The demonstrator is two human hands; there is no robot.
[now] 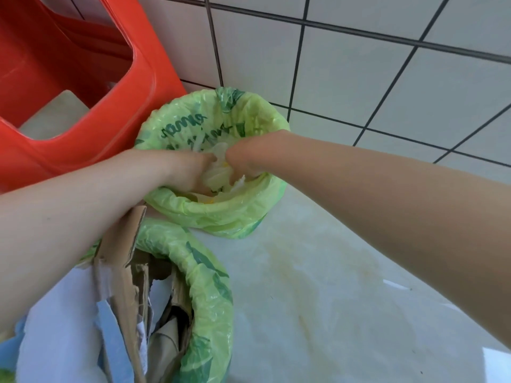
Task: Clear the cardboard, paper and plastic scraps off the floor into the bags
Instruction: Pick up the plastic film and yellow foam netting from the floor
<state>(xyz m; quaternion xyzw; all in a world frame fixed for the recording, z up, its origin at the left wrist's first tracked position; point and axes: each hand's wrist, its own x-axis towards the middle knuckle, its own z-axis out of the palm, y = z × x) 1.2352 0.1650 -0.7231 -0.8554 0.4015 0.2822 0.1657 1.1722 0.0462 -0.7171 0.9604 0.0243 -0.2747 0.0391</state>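
Touching both hands: plastic scraps (219, 172)

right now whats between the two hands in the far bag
In the head view, crumpled clear plastic scraps sit between the left hand and right hand, inside the far green bag.

**2 bags by the wall**

The far bag (215, 214) stands on the floor (318, 286) against the wall (359, 64), right of the stool (83, 78). Both hands, left (190, 172) and right (243, 161), reach into it, gripping plastic (218, 175). The near bag (204, 286) sits just before it, touching, with cardboard (121, 261) and paper (63, 327) inside.
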